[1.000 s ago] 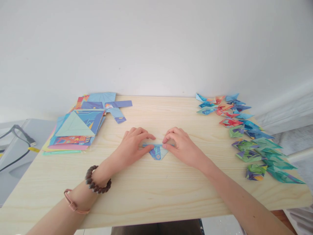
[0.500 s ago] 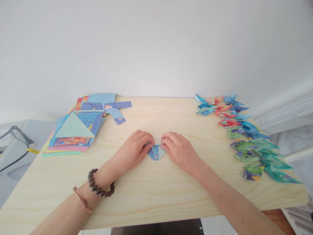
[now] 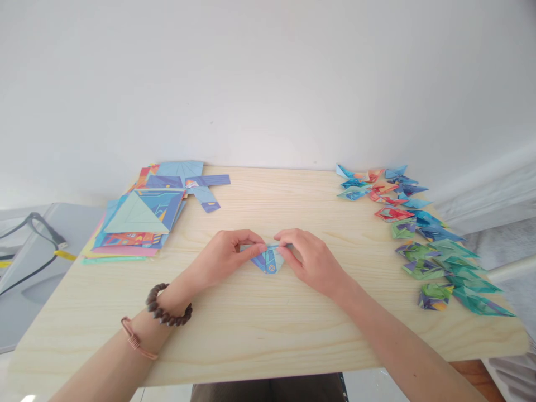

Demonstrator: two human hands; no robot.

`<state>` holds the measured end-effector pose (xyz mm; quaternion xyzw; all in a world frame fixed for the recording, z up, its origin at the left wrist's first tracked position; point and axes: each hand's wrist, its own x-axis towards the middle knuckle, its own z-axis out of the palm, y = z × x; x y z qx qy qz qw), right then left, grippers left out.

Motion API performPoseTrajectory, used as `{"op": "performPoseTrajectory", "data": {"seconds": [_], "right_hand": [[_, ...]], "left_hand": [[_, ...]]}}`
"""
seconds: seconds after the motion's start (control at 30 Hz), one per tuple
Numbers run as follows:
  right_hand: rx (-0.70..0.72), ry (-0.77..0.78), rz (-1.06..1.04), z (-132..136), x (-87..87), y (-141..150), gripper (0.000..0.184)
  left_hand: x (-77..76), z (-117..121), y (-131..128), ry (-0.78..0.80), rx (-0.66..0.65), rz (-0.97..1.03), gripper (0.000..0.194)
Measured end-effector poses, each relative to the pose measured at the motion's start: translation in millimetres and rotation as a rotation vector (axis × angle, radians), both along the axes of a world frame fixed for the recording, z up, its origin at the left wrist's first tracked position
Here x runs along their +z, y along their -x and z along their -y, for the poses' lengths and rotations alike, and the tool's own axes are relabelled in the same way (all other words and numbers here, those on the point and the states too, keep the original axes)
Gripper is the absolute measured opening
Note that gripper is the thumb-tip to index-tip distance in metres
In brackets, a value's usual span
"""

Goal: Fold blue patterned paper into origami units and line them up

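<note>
A small folded piece of blue patterned origami paper (image 3: pixel 268 262) is at the middle of the wooden table (image 3: pixel 259 329), its narrow end toward me. My left hand (image 3: pixel 232 252) pinches its left side between thumb and fingers. On the other side, my right hand (image 3: pixel 307 258) grips the upper right part, thumb and fingertips close together at the top edge. Parts of the paper are hidden behind the fingers. A dark beaded bracelet (image 3: pixel 170 319) and a copper-coloured band (image 3: pixel 134 339) circle my left wrist.
At the left lies a stack of coloured paper sheets (image 3: pixel 134 215), with folded blue strips (image 3: pixel 205 195) behind it. Several folded paper pieces (image 3: pixel 422 265) stand in rows along the right side. A black cable (image 3: pixel 44 268) lies beyond the left edge; a white wall (image 3: pixel 268 84) rises behind.
My left hand has changed its grip, its thumb now on the paper's face, and more of the left side shows. The right fingers have lifted slightly. The view has shifted a little.
</note>
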<state>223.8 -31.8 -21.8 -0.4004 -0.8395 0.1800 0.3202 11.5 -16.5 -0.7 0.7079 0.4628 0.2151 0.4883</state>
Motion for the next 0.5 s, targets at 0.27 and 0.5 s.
{"op": "performPoseTrajectory", "data": {"seconds": [0.27, 0.5], "right_hand": [[-0.112, 0.358, -0.190, -2.1, -0.7, 1.7, 0.016], [-0.095, -0.194, -0.091, -6.0, 2.5, -6.2, 0.010]], "left_hand": [[-3.6, 0.9, -1.7, -0.179, 0.066, -0.101, 0.021], [-8.3, -3.6, 4.9, -0.775, -0.070, -0.068, 0.015]]}}
